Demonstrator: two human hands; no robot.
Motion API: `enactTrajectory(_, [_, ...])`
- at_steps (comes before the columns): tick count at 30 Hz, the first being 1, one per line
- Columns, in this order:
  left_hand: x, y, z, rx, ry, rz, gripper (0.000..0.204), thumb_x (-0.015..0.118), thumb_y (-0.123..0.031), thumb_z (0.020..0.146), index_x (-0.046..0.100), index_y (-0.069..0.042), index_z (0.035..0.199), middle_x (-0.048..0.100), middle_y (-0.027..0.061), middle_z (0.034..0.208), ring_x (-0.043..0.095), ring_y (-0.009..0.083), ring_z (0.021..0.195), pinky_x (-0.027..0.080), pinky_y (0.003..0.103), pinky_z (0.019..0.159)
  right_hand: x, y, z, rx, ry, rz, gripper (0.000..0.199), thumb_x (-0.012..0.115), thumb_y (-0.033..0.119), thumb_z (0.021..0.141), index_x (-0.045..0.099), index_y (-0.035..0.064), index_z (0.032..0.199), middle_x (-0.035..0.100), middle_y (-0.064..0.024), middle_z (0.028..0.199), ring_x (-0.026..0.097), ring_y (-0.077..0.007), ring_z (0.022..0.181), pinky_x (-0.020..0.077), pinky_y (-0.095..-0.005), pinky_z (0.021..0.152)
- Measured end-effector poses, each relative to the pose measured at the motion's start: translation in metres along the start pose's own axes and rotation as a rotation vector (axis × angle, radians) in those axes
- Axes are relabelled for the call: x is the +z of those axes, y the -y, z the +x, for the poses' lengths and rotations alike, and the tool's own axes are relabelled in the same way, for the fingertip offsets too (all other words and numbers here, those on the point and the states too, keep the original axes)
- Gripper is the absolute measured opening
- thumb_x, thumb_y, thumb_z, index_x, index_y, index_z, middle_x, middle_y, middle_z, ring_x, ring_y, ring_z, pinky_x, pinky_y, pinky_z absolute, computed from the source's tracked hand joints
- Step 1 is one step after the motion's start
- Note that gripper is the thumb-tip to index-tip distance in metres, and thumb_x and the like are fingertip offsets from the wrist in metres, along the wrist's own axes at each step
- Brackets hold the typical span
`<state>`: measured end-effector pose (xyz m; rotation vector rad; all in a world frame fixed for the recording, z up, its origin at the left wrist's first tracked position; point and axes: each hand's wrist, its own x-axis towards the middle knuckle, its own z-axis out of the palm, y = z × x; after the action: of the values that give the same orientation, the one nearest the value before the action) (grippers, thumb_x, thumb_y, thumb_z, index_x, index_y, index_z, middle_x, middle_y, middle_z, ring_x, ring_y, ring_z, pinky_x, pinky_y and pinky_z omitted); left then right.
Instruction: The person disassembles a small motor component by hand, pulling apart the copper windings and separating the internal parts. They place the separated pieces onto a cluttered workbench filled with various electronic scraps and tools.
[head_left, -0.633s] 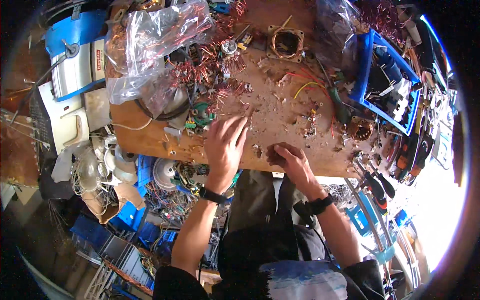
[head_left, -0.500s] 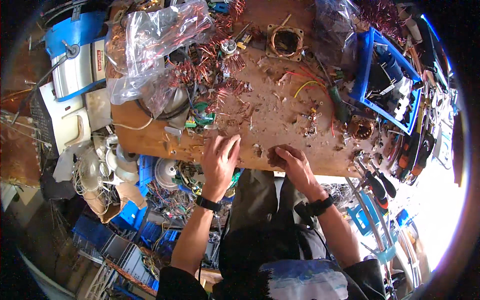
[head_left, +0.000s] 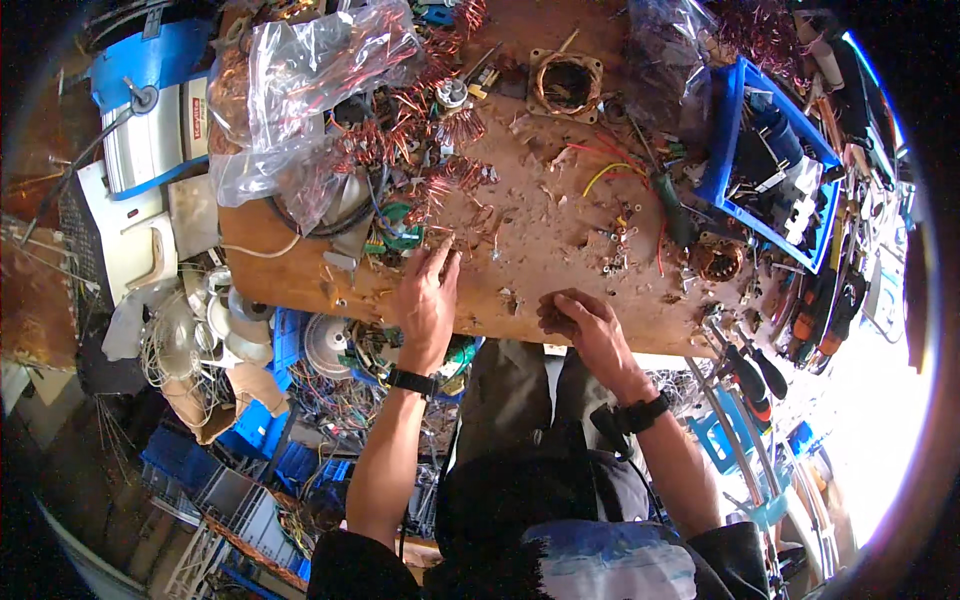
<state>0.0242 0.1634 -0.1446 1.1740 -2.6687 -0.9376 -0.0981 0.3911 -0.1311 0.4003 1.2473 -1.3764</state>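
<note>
My left hand (head_left: 426, 305) reaches over the front of the wooden workbench (head_left: 300, 272), fingers stretched forward. Its fingertips are at small copper scraps, beside a green round part (head_left: 402, 228) and a pile of cut copper wire (head_left: 445, 188). No held thing shows in it. Over the bench's front edge, my right hand (head_left: 592, 328) is closed, thumb laid across curled fingers. Whatever it may hold is hidden. Small metal bits (head_left: 622, 235) lie on the bench beyond the right hand.
A square motor part with a copper winding (head_left: 566, 84) stands at the back. To the right are a blue crate (head_left: 728, 140) of dark parts, a green-handled screwdriver (head_left: 672, 208) and several tools. Clear plastic bags (head_left: 300, 75) cover the back left. Wire scraps (head_left: 350, 395) fill the space below.
My left hand has moved forward and slightly left, and its fingers have straightened toward the scraps. The right hand has stayed closed in nearly the same place.
</note>
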Motion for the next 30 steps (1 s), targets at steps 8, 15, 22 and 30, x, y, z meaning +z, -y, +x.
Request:
enactTrajectory(8, [-0.004, 0.005, 0.007, 0.017, 0.071, 0.090, 0.021, 0.076, -0.018, 0.098, 0.076, -0.011, 0.117, 0.072, 0.0144, 0.105, 0.070, 0.0349, 0.096, 0.057, 0.042, 0.081, 0.002, -0.005, 0.005, -0.001, 0.013, -0.014, 0.040, 0.059, 0.025, 0.110, 0.068, -0.0102, 0.125, 0.075, -0.0158, 0.116, 0.073, -0.0243, 0.107, 0.0576, -0.0356, 0.100])
enactTrajectory(15, [-0.012, -0.022, -0.042, -0.124, 0.195, -0.150, 0.016, 0.078, -0.018, 0.095, 0.077, -0.009, 0.109, 0.077, 0.0145, 0.103, 0.074, 0.0349, 0.096, 0.058, 0.040, 0.078, 0.026, 0.006, 0.013, 0.031, 0.058, 0.131, 0.032, 0.059, 0.018, 0.109, 0.067, -0.0068, 0.128, 0.074, -0.0167, 0.122, 0.072, -0.0256, 0.112, 0.0579, -0.0367, 0.101])
enactTrajectory(22, [-0.006, -0.065, -0.047, -0.043, 0.240, -0.262, 0.021, 0.081, -0.020, 0.095, 0.081, -0.007, 0.111, 0.080, 0.0172, 0.102, 0.079, 0.0316, 0.087, 0.060, 0.038, 0.075, 0.023, 0.005, 0.016, -0.295, 0.106, -0.449, 0.037, 0.056, 0.021, 0.111, 0.067, -0.0099, 0.129, 0.074, -0.0154, 0.126, 0.072, -0.0246, 0.114, 0.0571, -0.0349, 0.103])
enactTrajectory(30, [-0.003, -0.076, 0.011, -0.047, 0.166, 0.043, 0.018, 0.072, -0.022, 0.101, 0.078, -0.009, 0.112, 0.076, 0.0191, 0.083, 0.074, 0.0373, 0.073, 0.059, 0.046, 0.067, -0.017, 0.002, 0.007, -0.123, 0.076, -0.006, 0.036, 0.057, 0.022, 0.111, 0.069, -0.0093, 0.124, 0.076, -0.0142, 0.118, 0.074, -0.0234, 0.107, 0.0581, -0.0340, 0.100])
